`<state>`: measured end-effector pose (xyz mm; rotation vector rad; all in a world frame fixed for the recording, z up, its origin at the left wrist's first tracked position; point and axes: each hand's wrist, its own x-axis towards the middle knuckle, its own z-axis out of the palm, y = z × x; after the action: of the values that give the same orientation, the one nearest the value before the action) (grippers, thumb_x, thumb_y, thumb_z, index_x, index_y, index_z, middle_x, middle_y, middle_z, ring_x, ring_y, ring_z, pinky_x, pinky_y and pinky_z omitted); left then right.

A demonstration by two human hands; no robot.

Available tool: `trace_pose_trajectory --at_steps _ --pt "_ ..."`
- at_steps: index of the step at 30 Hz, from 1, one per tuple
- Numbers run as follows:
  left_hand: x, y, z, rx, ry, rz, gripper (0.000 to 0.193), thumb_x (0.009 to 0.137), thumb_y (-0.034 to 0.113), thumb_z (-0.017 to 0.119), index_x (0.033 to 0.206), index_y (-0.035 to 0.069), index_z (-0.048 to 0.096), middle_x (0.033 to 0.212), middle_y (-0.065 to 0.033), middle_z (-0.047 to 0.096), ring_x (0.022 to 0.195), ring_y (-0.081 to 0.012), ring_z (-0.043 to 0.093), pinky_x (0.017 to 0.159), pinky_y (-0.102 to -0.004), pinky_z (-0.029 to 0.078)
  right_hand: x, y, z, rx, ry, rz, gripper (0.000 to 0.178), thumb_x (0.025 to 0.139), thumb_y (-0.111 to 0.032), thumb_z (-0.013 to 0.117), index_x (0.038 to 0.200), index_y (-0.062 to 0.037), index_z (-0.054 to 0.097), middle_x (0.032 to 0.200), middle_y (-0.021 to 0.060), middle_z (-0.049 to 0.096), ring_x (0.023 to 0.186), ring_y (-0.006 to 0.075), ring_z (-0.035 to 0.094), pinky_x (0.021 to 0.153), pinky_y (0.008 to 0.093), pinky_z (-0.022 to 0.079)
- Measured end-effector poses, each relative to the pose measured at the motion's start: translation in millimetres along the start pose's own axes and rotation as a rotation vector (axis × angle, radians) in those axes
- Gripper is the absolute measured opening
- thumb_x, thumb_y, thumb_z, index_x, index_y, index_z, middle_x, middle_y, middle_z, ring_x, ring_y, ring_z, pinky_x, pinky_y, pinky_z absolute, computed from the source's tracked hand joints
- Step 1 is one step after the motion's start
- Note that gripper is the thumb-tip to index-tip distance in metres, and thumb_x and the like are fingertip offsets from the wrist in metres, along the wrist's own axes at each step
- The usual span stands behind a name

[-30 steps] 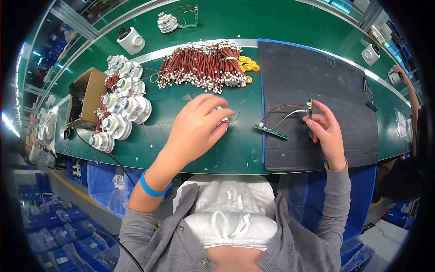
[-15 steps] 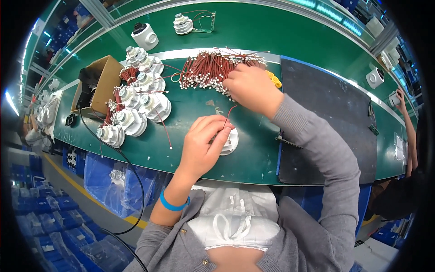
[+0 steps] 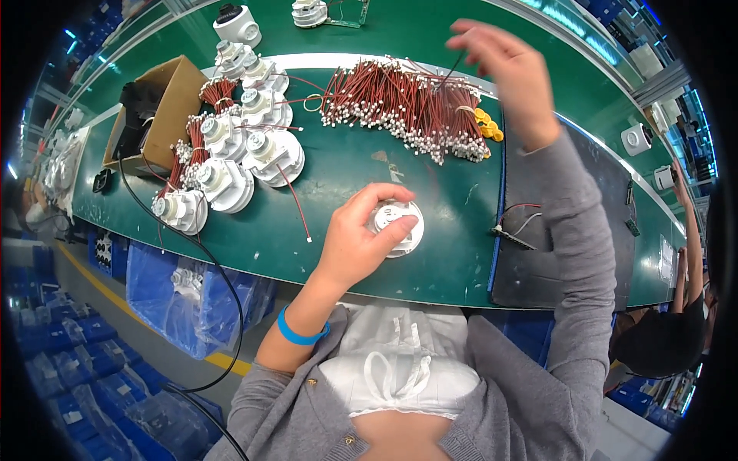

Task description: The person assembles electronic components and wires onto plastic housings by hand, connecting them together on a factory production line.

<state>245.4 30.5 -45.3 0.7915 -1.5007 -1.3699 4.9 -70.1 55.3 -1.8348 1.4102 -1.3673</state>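
Observation:
My left hand (image 3: pixel 357 238) rests on a white round housing (image 3: pixel 411 234) that lies on the bench, with thumb and fingers around its near and left sides. My right hand (image 3: pixel 513 81), slightly blurred, is raised beyond the far side of the pile, its fingertips together on a thin dark wire (image 3: pixel 453 71). That wire hangs down toward the pile of red wires with white connectors (image 3: pixel 400 104). Whether its lower end is free of the pile I cannot tell. Several small yellow parts (image 3: pixel 490 127) lie at the right end of the pile.
Several white round assemblies (image 3: pixel 273 157) with red wires stand at the left, beside an open cardboard box (image 3: pixel 169 107). A black mat (image 3: pixel 569 253) carries a small circuit board with wires (image 3: pixel 511 237) at right. A white camera-like unit (image 3: pixel 240 29) stands at the back. Another person's arm (image 3: pixel 690 238) shows far right.
My right hand has moved away and to the right off the pile, lifting a wire. My left hand now lies over the housing; the red wire at its fingertips is no longer seen. The view has shifted.

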Motion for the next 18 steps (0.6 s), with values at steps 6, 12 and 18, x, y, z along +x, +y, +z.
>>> trace_pose_trajectory --at_steps 6,12,18 --pt "-9.6 -11.8 -12.4 0.033 -0.172 0.011 0.048 0.078 0.023 0.069 0.119 0.002 0.054 0.111 -0.0122 0.061 0.100 -0.0208 0.060 0.086 -0.0310 0.046 -57.4 -77.5 -36.9 0.491 0.211 0.160 0.030 0.094 -0.020 0.053 0.117 -0.0021 0.059 0.073 -0.0036 0.052 0.058 0.0045 0.045 0.053 0.0189 0.038" --pt "-30.1 -15.9 -27.5 -0.153 -0.452 -0.048 0.094 0.075 0.019 0.070 0.148 0.003 0.013 0.148 -0.0212 0.028 0.135 -0.0251 0.032 0.109 -0.0359 0.026 -193.8 -90.0 -10.8 0.088 0.051 0.485 0.022 0.095 -0.013 0.047 0.110 0.0005 0.054 0.064 -0.0037 0.049 0.054 0.0029 0.041 0.050 0.0185 0.030" --pt "-45.9 -10.8 -6.2 0.066 -0.383 0.001 0.080 0.071 0.008 0.072 0.142 0.004 0.035 0.137 -0.0121 0.048 0.128 -0.0230 0.044 0.106 -0.0346 0.032 -258.8 -75.8 19.6 -0.233 -0.008 0.352 0.012 0.091 -0.011 0.056 0.097 -0.0023 0.060 0.068 0.0095 0.059 0.056 0.0178 0.055 0.053 0.0291 0.043"
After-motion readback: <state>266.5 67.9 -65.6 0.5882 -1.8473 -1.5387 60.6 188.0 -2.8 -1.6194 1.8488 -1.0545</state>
